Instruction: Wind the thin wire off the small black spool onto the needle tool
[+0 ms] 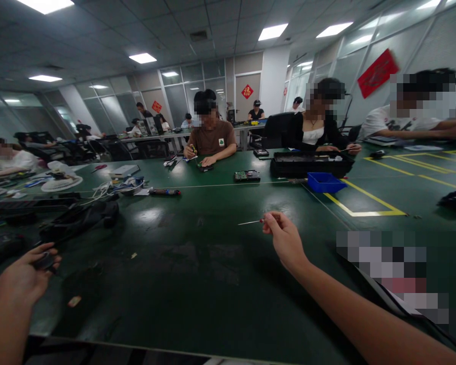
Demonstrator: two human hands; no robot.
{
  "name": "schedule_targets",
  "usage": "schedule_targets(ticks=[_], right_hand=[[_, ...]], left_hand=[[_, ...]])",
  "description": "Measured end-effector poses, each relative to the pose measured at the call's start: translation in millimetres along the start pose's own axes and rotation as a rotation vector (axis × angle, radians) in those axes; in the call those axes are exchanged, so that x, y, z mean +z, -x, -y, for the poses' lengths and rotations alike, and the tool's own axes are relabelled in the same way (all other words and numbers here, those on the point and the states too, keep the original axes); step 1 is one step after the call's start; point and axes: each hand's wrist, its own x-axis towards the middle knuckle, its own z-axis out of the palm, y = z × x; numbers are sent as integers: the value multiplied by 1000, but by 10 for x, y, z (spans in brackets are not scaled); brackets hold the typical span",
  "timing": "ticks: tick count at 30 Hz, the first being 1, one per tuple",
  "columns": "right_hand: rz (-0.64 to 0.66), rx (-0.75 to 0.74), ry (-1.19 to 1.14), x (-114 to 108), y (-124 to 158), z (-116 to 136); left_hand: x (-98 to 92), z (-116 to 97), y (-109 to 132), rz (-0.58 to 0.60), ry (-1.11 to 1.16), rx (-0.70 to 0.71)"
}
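My right hand (285, 241) is raised over the middle of the green table, its fingers closed around a small screwdriver (251, 223). The thin metal shaft points left, and a bit of red shows beside my fingertips; the rest of the handle is hidden in the hand. At the left edge, my left hand (21, 279) has its fingers curled around a small dark object (44, 261) whose kind I cannot make out. Just beyond that hand lies a black bag-like item (81, 220). Two small pale scraps, one of them a paper scrap (74, 302), lie on the table between my hands.
The green table (197, 304) carries a blue tray (325, 182), a black case (311, 165), a circuit-board device (247, 175), a dark pen-like tool (164, 192) and tangled cables (108, 190). Several people sit around, including a person in brown (215, 137) opposite.
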Motion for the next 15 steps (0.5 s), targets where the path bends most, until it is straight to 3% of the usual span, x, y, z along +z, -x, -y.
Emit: schedule_targets(ticks=[15], right_hand=[[-3,-23,-4,-4,-41,-133]], left_hand=[[-29,56,-49,39,8,15]])
